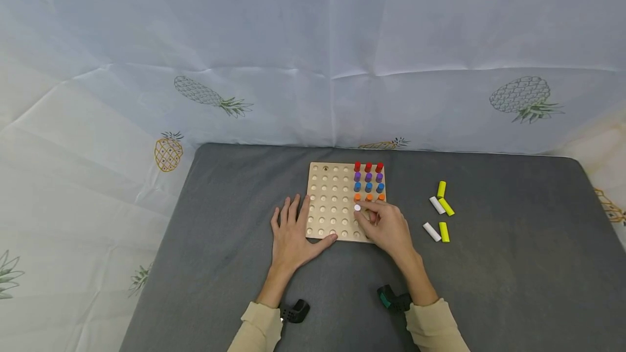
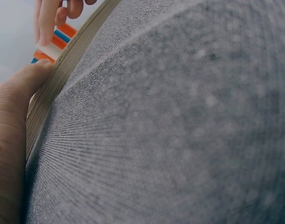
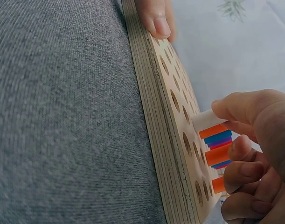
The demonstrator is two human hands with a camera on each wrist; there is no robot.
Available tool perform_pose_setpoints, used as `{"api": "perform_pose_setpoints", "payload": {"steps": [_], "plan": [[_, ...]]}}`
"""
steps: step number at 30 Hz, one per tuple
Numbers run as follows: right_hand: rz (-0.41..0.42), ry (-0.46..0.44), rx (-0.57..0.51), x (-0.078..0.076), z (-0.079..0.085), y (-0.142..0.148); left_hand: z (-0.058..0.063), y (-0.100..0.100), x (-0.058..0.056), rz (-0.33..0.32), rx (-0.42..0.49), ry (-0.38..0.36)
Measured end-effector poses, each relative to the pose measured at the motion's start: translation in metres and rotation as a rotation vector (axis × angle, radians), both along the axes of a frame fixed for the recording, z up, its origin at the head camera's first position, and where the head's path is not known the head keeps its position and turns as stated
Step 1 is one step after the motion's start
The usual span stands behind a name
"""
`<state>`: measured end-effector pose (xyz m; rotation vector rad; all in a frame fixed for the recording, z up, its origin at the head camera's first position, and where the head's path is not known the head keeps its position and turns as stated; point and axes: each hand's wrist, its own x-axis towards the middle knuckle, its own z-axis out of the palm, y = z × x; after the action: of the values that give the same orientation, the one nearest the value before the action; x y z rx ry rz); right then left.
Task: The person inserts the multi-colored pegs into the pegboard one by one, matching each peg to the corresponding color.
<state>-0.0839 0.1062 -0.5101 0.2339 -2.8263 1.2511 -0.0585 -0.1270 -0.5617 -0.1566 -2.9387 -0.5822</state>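
Note:
A wooden pegboard (image 1: 322,200) with rows of round holes lies on the grey cloth. Red pegs (image 1: 368,167), purple pegs (image 1: 368,177), blue pegs (image 1: 369,187) and orange pegs (image 1: 369,197) stand in rows at its far right part. My right hand (image 1: 388,228) pinches a white peg (image 3: 208,121) between thumb and finger, its lower end at a hole just in front of the orange row. My left hand (image 1: 292,236) lies spread at the board's left side, fingertips at the left edge and thumb (image 3: 161,28) on the near edge.
To the right of the board lie loose yellow pegs (image 1: 444,232) and white pegs (image 1: 432,232) on the grey cloth (image 1: 513,265). A pale curtain (image 1: 342,107) with pineapple prints hangs behind the table. Each wrist wears a black camera mount (image 1: 295,312).

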Motion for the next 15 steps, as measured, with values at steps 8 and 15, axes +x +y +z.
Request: {"api": "perform_pose_setpoints", "payload": {"steps": [8,15], "plan": [[0.004,0.002,-0.002,0.0002,-0.0003,0.001,-0.0012,0.0001,0.0001,-0.003,0.002,0.016],[-0.019,0.011,-0.017,0.0033,0.0048,0.0082,-0.0013,0.0002,-0.0002,-0.001,-0.008,0.016]]}}
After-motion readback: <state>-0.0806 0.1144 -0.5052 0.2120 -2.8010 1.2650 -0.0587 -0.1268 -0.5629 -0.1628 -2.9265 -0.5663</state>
